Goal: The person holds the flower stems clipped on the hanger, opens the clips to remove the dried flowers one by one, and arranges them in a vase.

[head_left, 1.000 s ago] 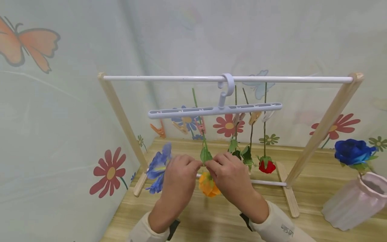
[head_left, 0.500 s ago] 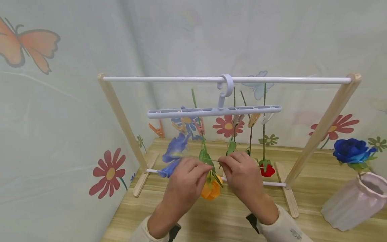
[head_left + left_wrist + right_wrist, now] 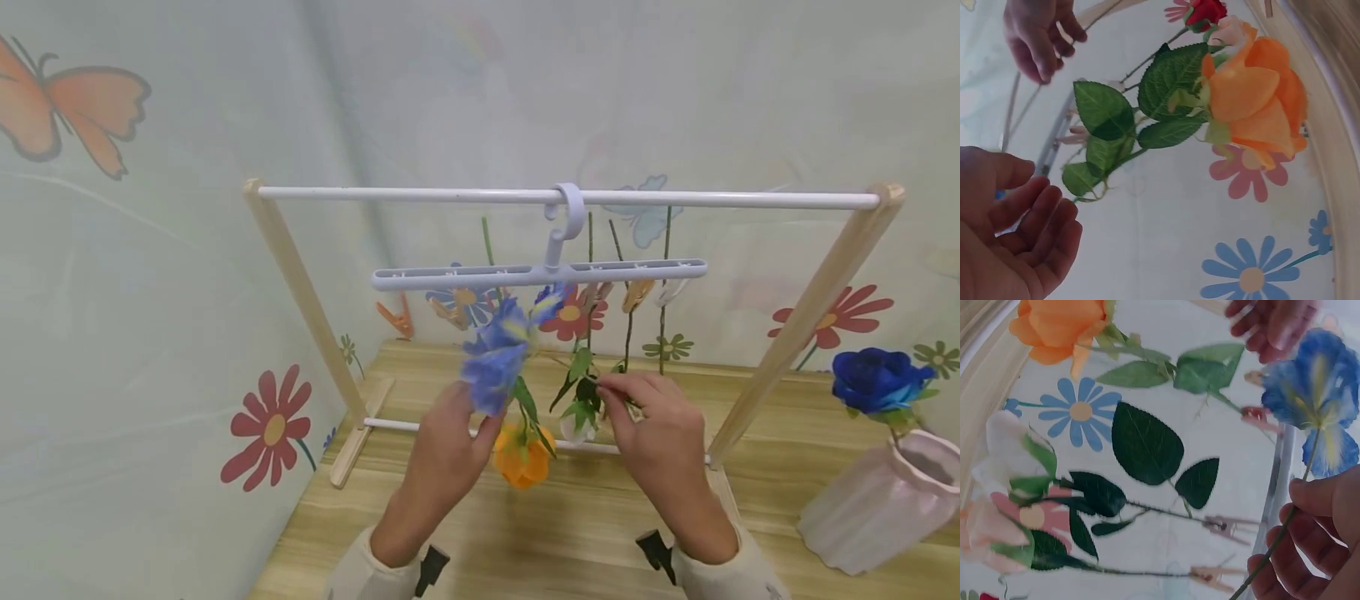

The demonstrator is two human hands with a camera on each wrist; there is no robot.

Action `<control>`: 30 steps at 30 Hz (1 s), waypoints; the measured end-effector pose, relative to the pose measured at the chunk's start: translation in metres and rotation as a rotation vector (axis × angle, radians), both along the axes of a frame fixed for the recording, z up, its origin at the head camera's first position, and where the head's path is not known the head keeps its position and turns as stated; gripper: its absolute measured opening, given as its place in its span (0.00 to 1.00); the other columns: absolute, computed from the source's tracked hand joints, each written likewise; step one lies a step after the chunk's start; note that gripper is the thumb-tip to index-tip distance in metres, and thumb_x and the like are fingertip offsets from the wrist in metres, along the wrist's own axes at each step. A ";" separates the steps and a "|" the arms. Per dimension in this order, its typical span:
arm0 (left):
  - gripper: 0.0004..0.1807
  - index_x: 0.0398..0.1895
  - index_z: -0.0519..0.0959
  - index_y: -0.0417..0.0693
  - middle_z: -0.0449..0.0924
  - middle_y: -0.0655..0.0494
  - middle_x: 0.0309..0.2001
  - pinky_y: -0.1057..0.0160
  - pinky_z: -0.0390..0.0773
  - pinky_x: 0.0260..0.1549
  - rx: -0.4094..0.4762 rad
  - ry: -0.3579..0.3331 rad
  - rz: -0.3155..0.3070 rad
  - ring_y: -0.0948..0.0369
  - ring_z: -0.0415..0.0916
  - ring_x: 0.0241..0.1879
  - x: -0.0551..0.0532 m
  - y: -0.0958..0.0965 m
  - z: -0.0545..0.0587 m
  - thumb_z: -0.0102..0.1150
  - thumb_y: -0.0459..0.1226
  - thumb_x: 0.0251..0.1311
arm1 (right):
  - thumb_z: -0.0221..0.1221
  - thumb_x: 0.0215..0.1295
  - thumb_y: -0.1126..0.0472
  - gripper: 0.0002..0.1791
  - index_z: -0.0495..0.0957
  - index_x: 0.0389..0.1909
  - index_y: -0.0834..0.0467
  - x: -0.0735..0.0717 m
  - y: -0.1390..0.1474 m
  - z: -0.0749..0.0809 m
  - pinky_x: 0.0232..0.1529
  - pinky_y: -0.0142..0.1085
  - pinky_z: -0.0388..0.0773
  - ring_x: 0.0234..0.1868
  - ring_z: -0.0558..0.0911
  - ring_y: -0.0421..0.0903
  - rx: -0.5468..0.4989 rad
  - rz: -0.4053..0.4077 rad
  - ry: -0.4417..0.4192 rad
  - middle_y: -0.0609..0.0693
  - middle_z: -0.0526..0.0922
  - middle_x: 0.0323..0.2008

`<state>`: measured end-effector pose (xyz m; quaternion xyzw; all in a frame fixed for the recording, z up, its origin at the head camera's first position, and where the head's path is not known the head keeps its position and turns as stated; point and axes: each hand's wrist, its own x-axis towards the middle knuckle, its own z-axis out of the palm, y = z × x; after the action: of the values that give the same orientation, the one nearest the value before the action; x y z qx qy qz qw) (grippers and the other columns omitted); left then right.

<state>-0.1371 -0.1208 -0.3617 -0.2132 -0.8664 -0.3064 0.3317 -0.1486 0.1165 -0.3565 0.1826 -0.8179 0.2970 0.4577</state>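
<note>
A blue iris (image 3: 495, 358) with yellow streaks is held up before the hanger. My right hand (image 3: 663, 442) pinches its green stem between thumb and fingers, plain in the right wrist view, where the bloom (image 3: 1316, 394) points away from the palm. Close by the petals is my left hand (image 3: 447, 442), its fingers loosely bent; the left wrist view shows nothing between its thumb and fingertips. Behind and below, an orange rose (image 3: 522, 457) hangs head down, its leaves (image 3: 1172, 87) between the hands. The pink clothespin (image 3: 1257, 419) on its stem is covered by the iris in the head view.
A pale hanger (image 3: 465, 277) hooks over the white rail (image 3: 390, 194) of a wooden stand. Orange (image 3: 395, 317) and tan (image 3: 447, 312) clothespins dangle at left; clipped roses hang at right. A white vase (image 3: 870, 508) holding a blue rose (image 3: 877, 379) stands far right.
The iris has swung from the left to the middle, upward, now in front of the hanger's clothespins. My right hand has moved right with the stem; the left hand has loosened its fingers.
</note>
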 end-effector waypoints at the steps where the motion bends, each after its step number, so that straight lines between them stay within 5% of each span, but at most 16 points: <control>1: 0.08 0.43 0.85 0.43 0.87 0.51 0.40 0.57 0.86 0.40 0.047 -0.035 0.007 0.55 0.85 0.41 -0.003 -0.001 -0.001 0.68 0.33 0.62 | 0.74 0.51 0.71 0.09 0.89 0.34 0.58 0.001 0.005 0.001 0.27 0.36 0.80 0.29 0.85 0.48 -0.019 -0.011 -0.001 0.53 0.88 0.31; 5: 0.10 0.48 0.85 0.45 0.87 0.53 0.42 0.59 0.86 0.41 0.240 -0.204 0.028 0.59 0.85 0.39 -0.011 -0.002 -0.002 0.63 0.36 0.68 | 0.74 0.52 0.72 0.10 0.89 0.36 0.60 0.002 0.022 0.004 0.29 0.20 0.75 0.25 0.84 0.45 -0.121 -0.037 -0.009 0.54 0.89 0.31; 11: 0.15 0.54 0.83 0.47 0.87 0.53 0.50 0.54 0.85 0.50 0.414 -0.416 0.010 0.56 0.85 0.48 -0.026 0.001 0.000 0.59 0.43 0.72 | 0.72 0.56 0.72 0.08 0.89 0.37 0.62 0.006 0.044 0.005 0.42 0.08 0.67 0.36 0.74 0.15 -0.239 -0.088 -0.047 0.59 0.89 0.33; 14: 0.16 0.57 0.82 0.50 0.86 0.54 0.54 0.52 0.84 0.54 0.478 -0.496 -0.017 0.54 0.84 0.52 -0.035 0.004 -0.001 0.59 0.45 0.72 | 0.72 0.56 0.71 0.08 0.89 0.38 0.62 0.009 0.055 0.005 0.42 0.07 0.66 0.37 0.70 0.09 -0.284 -0.142 -0.063 0.57 0.89 0.33; 18: 0.19 0.60 0.80 0.49 0.84 0.52 0.57 0.50 0.81 0.59 0.546 -0.548 -0.069 0.52 0.82 0.56 -0.044 0.009 -0.003 0.60 0.45 0.71 | 0.72 0.56 0.69 0.08 0.90 0.38 0.62 0.015 0.072 0.009 0.41 0.08 0.67 0.36 0.71 0.10 -0.358 -0.230 -0.071 0.42 0.87 0.34; 22: 0.22 0.63 0.79 0.46 0.83 0.49 0.59 0.49 0.78 0.63 0.592 -0.572 -0.101 0.51 0.81 0.59 -0.050 0.013 -0.002 0.61 0.43 0.70 | 0.70 0.62 0.63 0.09 0.89 0.40 0.65 0.023 0.092 0.017 0.41 0.08 0.68 0.37 0.72 0.10 -0.399 -0.305 -0.058 0.16 0.78 0.36; 25: 0.23 0.64 0.78 0.45 0.83 0.48 0.59 0.49 0.78 0.63 0.621 -0.594 -0.107 0.50 0.80 0.59 -0.052 0.016 -0.001 0.62 0.43 0.69 | 0.68 0.66 0.58 0.13 0.88 0.41 0.66 0.028 0.107 0.022 0.41 0.09 0.67 0.36 0.71 0.09 -0.431 -0.384 -0.054 0.07 0.70 0.35; 30: 0.24 0.65 0.77 0.45 0.82 0.47 0.60 0.49 0.77 0.64 0.658 -0.629 -0.128 0.50 0.79 0.60 -0.057 0.017 -0.003 0.62 0.43 0.69 | 0.60 0.73 0.50 0.18 0.87 0.50 0.59 0.032 0.128 0.026 0.45 0.13 0.65 0.36 0.66 0.11 -0.541 -0.566 -0.153 0.13 0.73 0.37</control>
<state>-0.1942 -0.1036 -0.3646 -0.0465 -0.7668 -0.6348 0.0832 -0.1165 0.2450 -0.3300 -0.1998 -0.7599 0.3765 0.4907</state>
